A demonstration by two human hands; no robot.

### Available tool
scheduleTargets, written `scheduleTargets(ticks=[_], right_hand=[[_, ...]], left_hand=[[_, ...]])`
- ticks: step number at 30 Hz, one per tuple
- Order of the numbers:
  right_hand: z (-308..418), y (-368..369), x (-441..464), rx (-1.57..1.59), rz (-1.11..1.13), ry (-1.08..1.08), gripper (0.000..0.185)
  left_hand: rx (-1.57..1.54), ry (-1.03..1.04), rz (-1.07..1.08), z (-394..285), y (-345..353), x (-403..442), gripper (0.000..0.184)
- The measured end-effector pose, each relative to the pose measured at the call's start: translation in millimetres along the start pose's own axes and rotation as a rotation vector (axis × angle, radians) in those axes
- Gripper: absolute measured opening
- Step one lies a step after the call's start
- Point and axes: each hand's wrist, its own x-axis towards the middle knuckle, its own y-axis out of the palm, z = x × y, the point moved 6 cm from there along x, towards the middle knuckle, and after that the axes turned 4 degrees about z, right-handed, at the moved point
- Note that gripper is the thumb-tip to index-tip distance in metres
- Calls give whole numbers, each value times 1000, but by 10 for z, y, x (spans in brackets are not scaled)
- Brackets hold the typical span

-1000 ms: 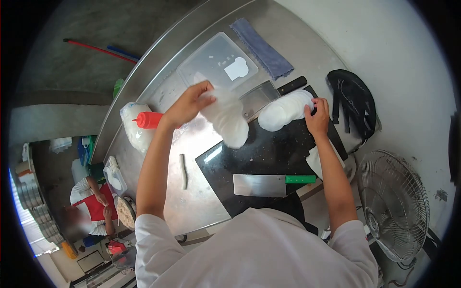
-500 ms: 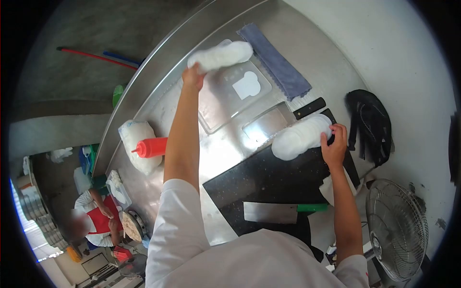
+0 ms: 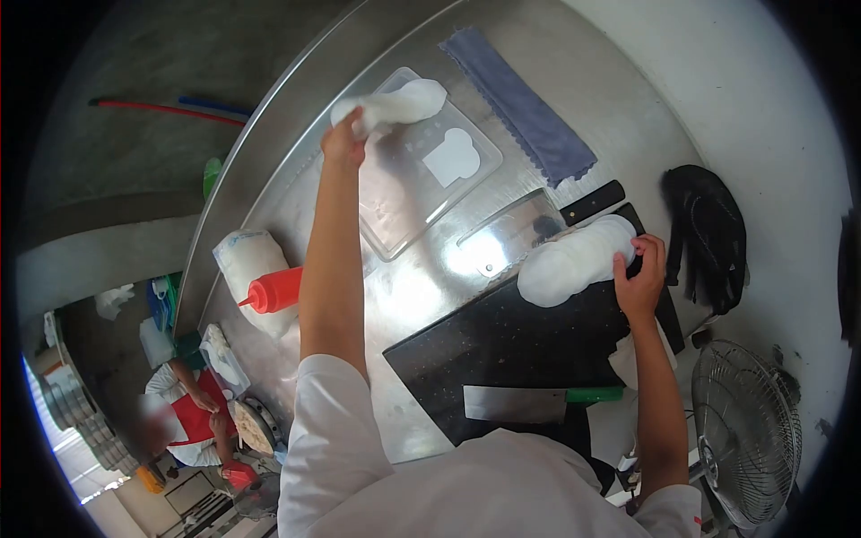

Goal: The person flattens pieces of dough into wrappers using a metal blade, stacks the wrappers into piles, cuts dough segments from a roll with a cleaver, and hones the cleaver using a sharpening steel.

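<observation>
My left hand (image 3: 344, 143) is stretched far forward and grips one end of a row of thin white round sheets (image 3: 404, 103), over the far part of a clear plastic lid or tray (image 3: 466, 119). A white label (image 3: 454, 158) shows on that plastic. My right hand (image 3: 641, 273) rests at the right end of a second overlapping row of white rounds (image 3: 574, 262), fingers curved against its edge. These rounds lie on the black board (image 3: 484, 345). A green-handled cleaver (image 3: 516, 404) lies flat near the board's front edge.
A black-handled cleaver (image 3: 593, 203) and a blue-grey cloth (image 3: 525, 108) lie beyond the board. At left are a red squeeze bottle (image 3: 274, 290) and a white bag (image 3: 249, 260). A black bag (image 3: 708, 233) and fan (image 3: 749, 435) stand right. Another person (image 3: 193, 412) works at far left.
My left hand has carried its white rounds forward and left, from beside the board to the far side of the plastic. My right hand stays at the other row. The view has shifted.
</observation>
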Motion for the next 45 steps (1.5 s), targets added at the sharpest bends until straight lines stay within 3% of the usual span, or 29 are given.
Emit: scheduleTargets(ticks=[5,14,19,21,23,25,28,31,34,37,39,40,42,44,45], right_hand=[[19,-3,-11,-16,-18,-42,33],[17,-15,7,-24,-14,-41,32],[-8,-1,-10,-18,8,1,32],[14,-4,-11,-21,-2,-23,32],[26,-15,2,-9,-17,-38,31],[31,-22,13,21,-25,-49,31],[20,-15,3,-23,-33,-57,31],[42,-24,7,-15,-35,-48,28],[44,-41,13,18,-42,-80,27],[39,-51,9,12,1,-60,26],[-34,-24,-10,52,-14,-51,26],[-86,-13,-23,67,-23,-42,25],[-116,-12,-46,83,-64,-30,25],[-185,0,-68,128,-85,13,27],[-188,-33,-73,131,-97,16,27]], left_hand=[[-15,170,44,-795,983,-375,52],[-138,192,44,-1114,1052,-195,50],[-61,235,49,-663,443,-83,47],[24,140,-42,-277,-39,-124,51],[111,121,-206,34,-611,-190,72],[301,-13,-506,204,-1025,-343,91],[463,123,-545,113,-1274,-319,80],[817,-45,-645,-236,-852,-756,69],[716,-28,-631,-188,-1197,-624,55],[754,113,-748,-298,-1117,-972,44],[933,465,-756,-336,-983,-1198,37],[1016,641,-748,-288,-883,-1343,33],[944,756,-324,40,-144,-1975,26],[837,439,83,591,597,-2786,34],[916,348,142,904,782,-3088,46]])
